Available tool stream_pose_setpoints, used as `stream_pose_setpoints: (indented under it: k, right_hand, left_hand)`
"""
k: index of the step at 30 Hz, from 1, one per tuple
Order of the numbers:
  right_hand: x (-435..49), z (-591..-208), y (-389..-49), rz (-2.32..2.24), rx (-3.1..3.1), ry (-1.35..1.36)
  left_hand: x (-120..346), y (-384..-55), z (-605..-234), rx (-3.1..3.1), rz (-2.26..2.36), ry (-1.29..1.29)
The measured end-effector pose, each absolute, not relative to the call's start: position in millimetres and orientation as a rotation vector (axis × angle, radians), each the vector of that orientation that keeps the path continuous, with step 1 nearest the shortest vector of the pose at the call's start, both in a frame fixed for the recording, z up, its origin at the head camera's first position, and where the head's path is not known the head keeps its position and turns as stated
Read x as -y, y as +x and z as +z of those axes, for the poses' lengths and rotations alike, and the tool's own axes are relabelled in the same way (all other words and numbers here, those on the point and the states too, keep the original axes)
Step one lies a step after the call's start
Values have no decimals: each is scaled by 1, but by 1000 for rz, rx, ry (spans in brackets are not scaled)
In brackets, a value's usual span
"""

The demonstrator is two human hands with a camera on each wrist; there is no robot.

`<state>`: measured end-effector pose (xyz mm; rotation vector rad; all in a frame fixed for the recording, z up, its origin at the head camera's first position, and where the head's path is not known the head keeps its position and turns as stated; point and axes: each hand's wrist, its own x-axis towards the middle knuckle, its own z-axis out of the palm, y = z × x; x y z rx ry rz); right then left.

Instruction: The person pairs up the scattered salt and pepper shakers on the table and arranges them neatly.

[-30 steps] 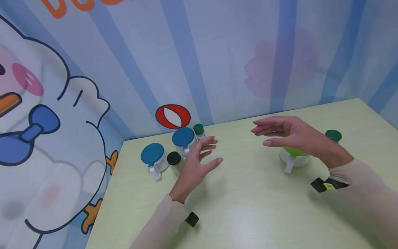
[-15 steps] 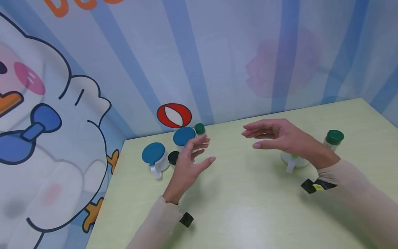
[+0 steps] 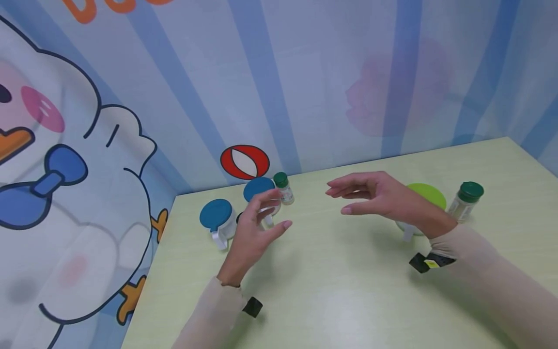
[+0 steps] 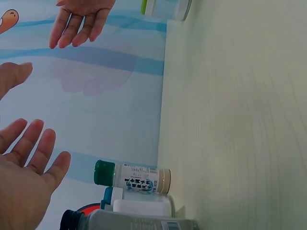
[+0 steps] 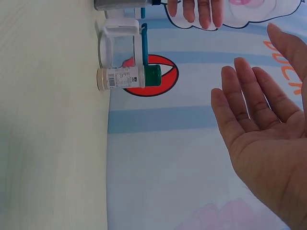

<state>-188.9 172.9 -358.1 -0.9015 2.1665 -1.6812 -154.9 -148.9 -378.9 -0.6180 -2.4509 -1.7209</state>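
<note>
My left hand (image 3: 250, 235) is raised above the table, fingers relaxed and thumb apart, holding nothing. Behind it are two seasoning jars with blue lids, the nearer jar (image 3: 216, 214) and the farther jar (image 3: 257, 186), plus a spice bottle (image 3: 285, 191) with a green cap. A black-capped bottle (image 4: 129, 222), mostly hidden by the hand in the head view, shows in the left wrist view. My right hand (image 3: 377, 196), palm turned inward, hovers with loose fingers and nothing in it. Its wrist partly covers a lime-lidded jar (image 3: 429, 194); a second green-capped bottle (image 3: 464, 203) stands just right of that jar.
A pale wood-look table (image 3: 331, 291) carries all the containers. Its back edge meets a blue striped backdrop (image 3: 322, 87) printed with a cartoon duck (image 3: 87, 194) on the left. Both sleeved wrists wear small dark devices.
Both hands have drifted left, the right one also slightly down. The lime lid and right green-capped bottle show more, while the black-capped bottle has become almost covered. The containers stay in place.
</note>
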Motion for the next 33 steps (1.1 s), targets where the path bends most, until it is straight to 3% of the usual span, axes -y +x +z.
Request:
stream_pose_setpoints:
  k: [33]
  right_hand:
    - [-106, -380, -202, -1653, -2071, -940]
  left_hand:
    - [211, -157, -374, 2426, -1588, -449]
